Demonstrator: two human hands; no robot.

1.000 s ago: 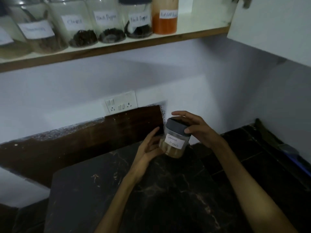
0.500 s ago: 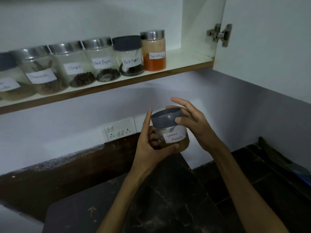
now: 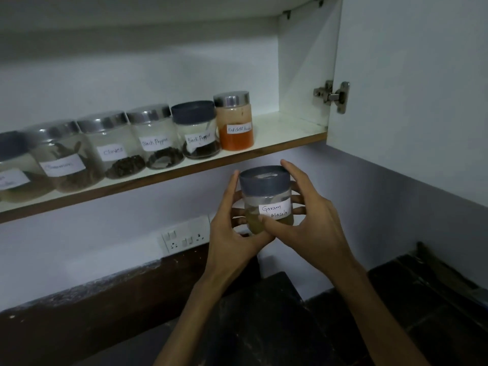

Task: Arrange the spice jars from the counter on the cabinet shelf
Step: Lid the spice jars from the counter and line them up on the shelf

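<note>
I hold a Garam Masala jar [image 3: 266, 191] with a dark lid and yellowish powder, upright, just below the front edge of the cabinet shelf [image 3: 285, 138]. My left hand [image 3: 232, 233] cups its left side and base. My right hand [image 3: 309, 223] wraps its right side, thumb on the front. On the shelf stands a row of labelled jars: red chilli powder [image 3: 235, 122] at the right end, two black pepper jars [image 3: 196, 130] [image 3: 155, 138], cloves [image 3: 116, 146], and more to the left.
Bare shelf lies right of the red chilli jar up to the cabinet side wall [image 3: 303, 62]. The open white cabinet door [image 3: 412, 88] with its hinge [image 3: 332, 96] hangs at the right. A socket plate [image 3: 184, 237] sits on the wall above the dark counter [image 3: 264, 326].
Both hands have lifted the Garam Masala jar from just above the counter up to near the shelf edge. My view has tilted upward, showing the whole shelf.
</note>
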